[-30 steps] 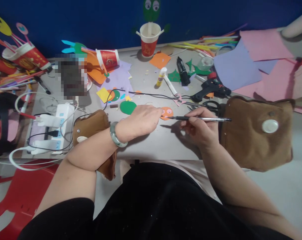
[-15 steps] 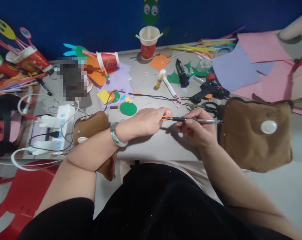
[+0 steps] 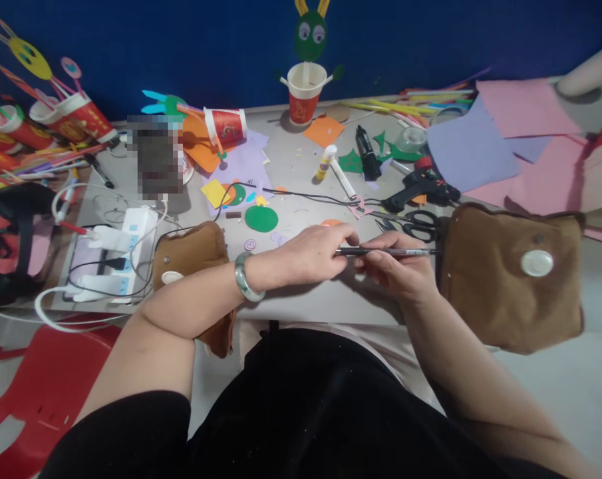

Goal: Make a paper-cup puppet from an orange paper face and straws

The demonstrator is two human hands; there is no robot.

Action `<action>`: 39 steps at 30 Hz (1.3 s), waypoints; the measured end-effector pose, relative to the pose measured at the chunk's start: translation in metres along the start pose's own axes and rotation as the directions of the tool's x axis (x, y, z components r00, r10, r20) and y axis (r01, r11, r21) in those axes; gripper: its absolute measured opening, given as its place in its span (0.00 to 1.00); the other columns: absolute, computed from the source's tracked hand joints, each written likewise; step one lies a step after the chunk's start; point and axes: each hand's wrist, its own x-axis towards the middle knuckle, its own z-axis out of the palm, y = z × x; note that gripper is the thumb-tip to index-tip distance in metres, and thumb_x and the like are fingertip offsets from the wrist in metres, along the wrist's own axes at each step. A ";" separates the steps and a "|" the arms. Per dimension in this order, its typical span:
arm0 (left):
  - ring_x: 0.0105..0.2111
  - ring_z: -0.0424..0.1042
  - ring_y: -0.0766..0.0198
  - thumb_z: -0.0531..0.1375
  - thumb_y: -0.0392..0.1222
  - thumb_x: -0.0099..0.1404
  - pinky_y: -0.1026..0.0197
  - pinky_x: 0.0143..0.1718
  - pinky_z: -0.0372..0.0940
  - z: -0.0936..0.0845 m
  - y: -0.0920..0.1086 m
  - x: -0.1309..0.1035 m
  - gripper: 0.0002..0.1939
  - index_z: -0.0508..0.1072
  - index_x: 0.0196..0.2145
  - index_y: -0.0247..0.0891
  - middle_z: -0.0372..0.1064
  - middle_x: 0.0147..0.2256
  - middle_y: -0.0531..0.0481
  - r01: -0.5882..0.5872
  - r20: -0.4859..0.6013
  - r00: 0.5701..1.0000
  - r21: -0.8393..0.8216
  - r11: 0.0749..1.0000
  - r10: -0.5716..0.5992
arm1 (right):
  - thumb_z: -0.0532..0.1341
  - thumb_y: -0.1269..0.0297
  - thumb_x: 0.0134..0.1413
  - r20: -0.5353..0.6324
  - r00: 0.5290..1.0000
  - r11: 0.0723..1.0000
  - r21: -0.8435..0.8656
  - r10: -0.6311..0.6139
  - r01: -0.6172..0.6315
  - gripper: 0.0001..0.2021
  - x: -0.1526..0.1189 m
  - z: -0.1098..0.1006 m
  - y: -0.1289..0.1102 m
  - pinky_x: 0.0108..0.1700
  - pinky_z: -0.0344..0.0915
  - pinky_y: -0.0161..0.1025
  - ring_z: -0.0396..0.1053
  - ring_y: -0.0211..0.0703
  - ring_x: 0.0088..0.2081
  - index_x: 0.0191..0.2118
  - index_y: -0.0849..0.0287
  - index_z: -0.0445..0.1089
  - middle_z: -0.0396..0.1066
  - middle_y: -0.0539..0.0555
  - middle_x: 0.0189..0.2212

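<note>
Right hand [image 3: 398,273] pinching a slim black-and-silver pen [image 3: 386,251] lying left to right above the grey desk [image 3: 301,303], tip meeting curled left hand [image 3: 313,253] fingers, small orange paper circle [image 3: 330,223] just beyond.

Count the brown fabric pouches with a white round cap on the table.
2. One brown pouch lies under the left forearm, beside the white power strip. The larger brown pouch lies right of the right hand, by the scissors. None looks hidden.
</note>
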 end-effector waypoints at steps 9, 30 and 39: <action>0.48 0.80 0.55 0.61 0.36 0.72 0.53 0.52 0.72 0.016 -0.001 0.003 0.08 0.77 0.47 0.38 0.82 0.49 0.42 -0.027 -0.033 0.999 -0.061 0.998 0.025 | 0.80 0.51 0.58 0.035 0.995 0.995 -0.013 -0.096 0.097 0.14 -0.003 0.001 0.002 0.14 0.64 0.36 0.68 0.39 0.14 0.37 0.54 0.82 0.82 0.51 0.25; 0.42 0.78 0.51 0.58 0.42 0.72 0.54 0.38 0.60 -0.018 -0.025 -0.002 0.15 0.82 0.46 0.33 0.83 0.45 0.36 -0.062 0.118 0.993 0.454 0.889 0.009 | 0.71 0.78 0.52 -0.351 0.882 -0.076 -0.917 -0.315 -0.393 0.14 0.058 -0.108 -0.078 0.41 0.60 0.49 0.76 0.52 0.35 0.43 0.56 0.87 0.85 0.71 0.44; 0.43 0.78 0.48 0.56 0.35 0.71 0.52 0.40 0.63 -0.009 -0.032 -0.003 0.15 0.82 0.46 0.29 0.82 0.44 0.33 -0.072 0.081 0.996 0.499 0.864 0.036 | 0.70 0.75 0.59 -0.361 0.927 -0.348 -0.860 -0.102 -0.373 0.22 0.088 -0.102 -0.082 0.41 0.55 0.50 0.80 0.60 0.40 0.59 0.66 0.85 0.84 0.78 0.48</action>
